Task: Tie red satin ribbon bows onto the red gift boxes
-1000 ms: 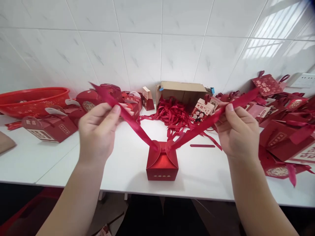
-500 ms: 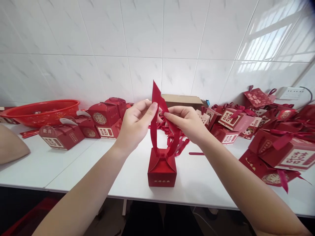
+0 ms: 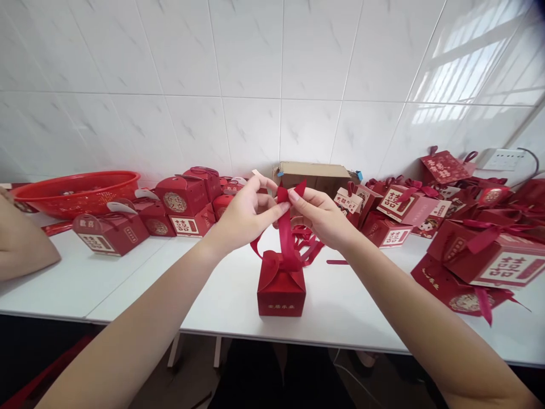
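A small red gift box (image 3: 281,292) with gold lettering stands upright near the table's front edge. From its folded top rises a red ribbon (image 3: 290,241), its two ends crossing above the box. My left hand (image 3: 255,210) pinches the ribbon between thumb and fingers. Close beside it, my right hand (image 3: 320,213) pinches the ribbon too, with a pointed end sticking up past the thumb. The fingers partly hide where the ends meet. Behind the box lies a heap of loose red ribbons (image 3: 313,253).
Finished-looking red boxes (image 3: 502,255) with bows are piled on the right. More red boxes (image 3: 113,233) and a red plastic basket (image 3: 76,196) stand left. A cardboard box (image 3: 315,170) is against the wall. Another person's arm (image 3: 25,238) rests at the far left.
Both hands have come closer together and slightly lower. The ribbon's ends, upright and apart before, now cross at my fingertips. The view has shifted slightly.
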A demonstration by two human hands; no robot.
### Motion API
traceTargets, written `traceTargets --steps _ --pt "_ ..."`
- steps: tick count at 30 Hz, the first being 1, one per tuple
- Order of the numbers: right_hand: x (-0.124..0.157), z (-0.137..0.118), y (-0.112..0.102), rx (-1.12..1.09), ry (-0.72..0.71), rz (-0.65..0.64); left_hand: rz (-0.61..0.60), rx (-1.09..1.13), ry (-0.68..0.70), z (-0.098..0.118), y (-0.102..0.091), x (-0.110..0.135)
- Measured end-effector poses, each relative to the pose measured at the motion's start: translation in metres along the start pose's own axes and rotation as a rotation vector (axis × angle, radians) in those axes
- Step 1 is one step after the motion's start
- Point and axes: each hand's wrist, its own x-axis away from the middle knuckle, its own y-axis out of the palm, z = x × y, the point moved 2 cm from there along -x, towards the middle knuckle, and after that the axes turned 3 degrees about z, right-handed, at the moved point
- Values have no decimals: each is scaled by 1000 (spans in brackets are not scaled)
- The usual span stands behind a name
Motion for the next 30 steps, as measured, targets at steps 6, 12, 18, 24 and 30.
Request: traceTargets --steps 6,12,18,24,30 --pt "5 -9 -11 577 -334 -41 -39 327 -216 -10 -12 -4" --pt "12 -13 -12 1318 -726 -58 -25 462 -350 -12 -12 -3" --pt "15 -12 -10 1463 -762 -3 -26 567 -374 -15 -7 -2" --pt "14 -12 -12 1432 -810 46 -46 549 -246 -15 -6 -2" --pt "21 -11 -16 1259 -791 171 220 -182 161 -5 -8 10"
